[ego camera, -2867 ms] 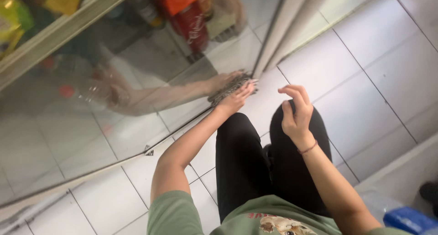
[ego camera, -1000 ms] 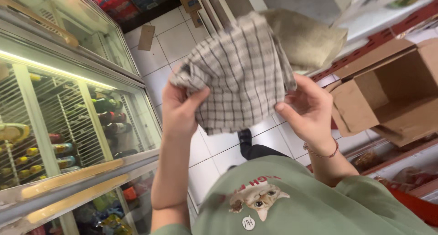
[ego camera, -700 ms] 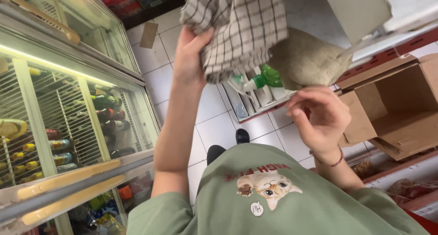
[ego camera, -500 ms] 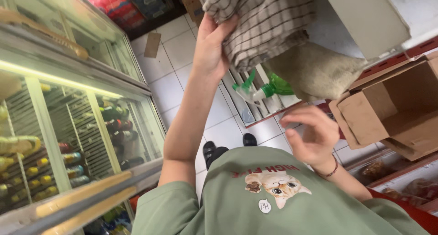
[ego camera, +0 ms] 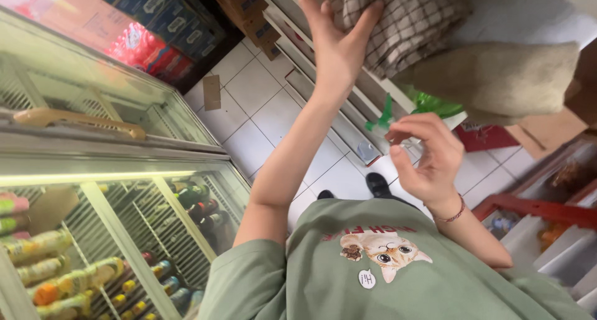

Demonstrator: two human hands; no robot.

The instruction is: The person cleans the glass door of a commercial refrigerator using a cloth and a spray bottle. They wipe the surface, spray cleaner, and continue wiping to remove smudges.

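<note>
White floor tiles (ego camera: 261, 102) run between a glass-fronted drinks cooler (ego camera: 106, 233) on one side and low shelving (ego camera: 323, 71) on the other, with stacked cartons (ego camera: 143, 27) at the far end of the aisle. The left hand (ego camera: 336, 40) is raised, its palm and thumb pressed against a checked cloth (ego camera: 404, 21) while the other fingers fan out loosely along the cloth's edge. That cloth lies bunched on top of a tan sack (ego camera: 497, 77), which rests on the shelf. The right hand (ego camera: 423, 158) hangs lower, empty, its fingers curled with thumb and forefinger nearly meeting, just beside a green spray bottle top (ego camera: 382, 118). A thin bracelet (ego camera: 451, 215) circles the right wrist, above a green T-shirt (ego camera: 385, 270).
</note>
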